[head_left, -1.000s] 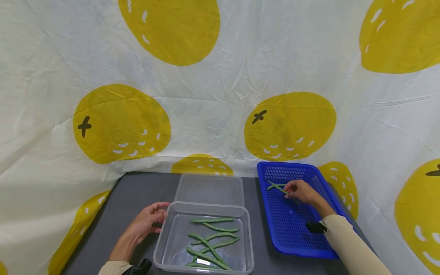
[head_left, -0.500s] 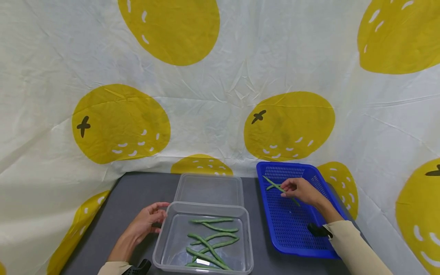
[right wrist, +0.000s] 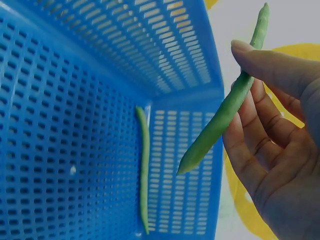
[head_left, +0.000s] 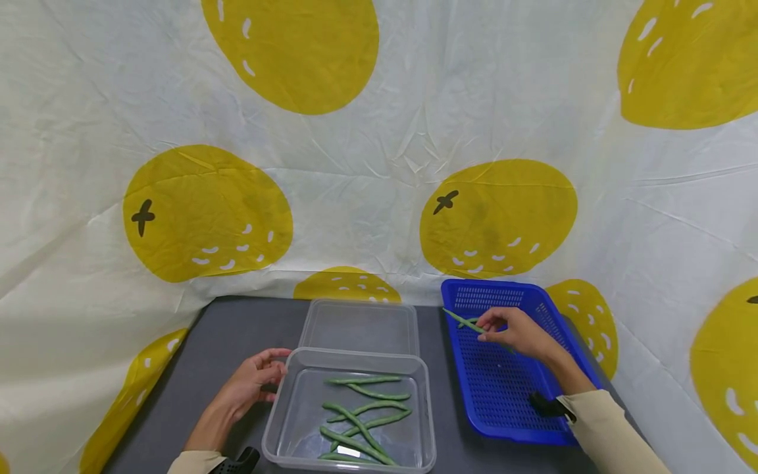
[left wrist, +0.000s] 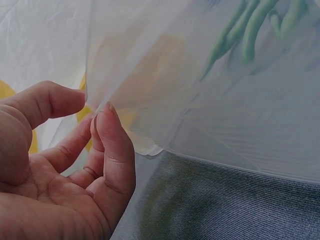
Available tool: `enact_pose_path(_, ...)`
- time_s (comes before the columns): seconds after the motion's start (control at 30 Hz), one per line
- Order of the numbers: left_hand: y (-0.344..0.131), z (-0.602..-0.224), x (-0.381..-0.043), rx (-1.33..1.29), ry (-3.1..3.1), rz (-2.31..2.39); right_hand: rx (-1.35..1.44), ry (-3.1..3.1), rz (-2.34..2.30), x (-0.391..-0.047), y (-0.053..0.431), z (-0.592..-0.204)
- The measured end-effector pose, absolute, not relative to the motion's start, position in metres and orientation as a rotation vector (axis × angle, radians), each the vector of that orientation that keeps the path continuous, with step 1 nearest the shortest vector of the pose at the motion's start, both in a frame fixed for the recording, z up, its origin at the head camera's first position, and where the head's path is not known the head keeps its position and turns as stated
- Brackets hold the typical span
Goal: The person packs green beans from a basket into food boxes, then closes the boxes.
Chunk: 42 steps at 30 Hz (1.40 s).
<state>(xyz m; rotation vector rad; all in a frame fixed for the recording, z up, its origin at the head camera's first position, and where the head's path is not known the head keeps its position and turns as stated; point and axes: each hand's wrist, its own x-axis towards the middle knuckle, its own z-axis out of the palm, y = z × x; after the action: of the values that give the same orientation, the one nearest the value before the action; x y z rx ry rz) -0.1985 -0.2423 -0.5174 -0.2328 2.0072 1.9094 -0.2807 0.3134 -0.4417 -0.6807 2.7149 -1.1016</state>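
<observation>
In my right hand (head_left: 514,332), thumb and fingertips pinch one green bean (right wrist: 214,131), raised above the blue basket (head_left: 494,421). A second green bean (right wrist: 144,170) lies in the basket along the foot of its wall. My left hand (head_left: 251,384) touches the left side of the clear plastic container (head_left: 274,421) with loosely bent fingers. Several green beans (head_left: 362,424) lie spread and partly crossed on the container's floor. Through its cloudy wall, some show blurred in the left wrist view.
Behind the container lies a flat clear lid (head_left: 361,326) on the dark grey table (head_left: 249,322). A white cloth (head_left: 355,217) printed with yellow fruit hangs behind and at both sides. The basket stands at the table's right edge.
My right hand has moved slightly left with the pinched bean, whose far end now reaches the basket's left rim. My left hand and the container have stayed put.
</observation>
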Motion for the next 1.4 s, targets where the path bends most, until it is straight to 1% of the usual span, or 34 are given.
enact_pose_path(0.23,-0.242,-0.517,-0.198,-0.234,2.011,1.900,-0.764,2.657,-1.154,-0.271,0.298,-0.438)
enact_pose_path(1.4,-0.242,-0.516,-0.198,-0.245,2.011,1.898,-0.960,2.450,-1.230,-0.234,0.219,-0.425)
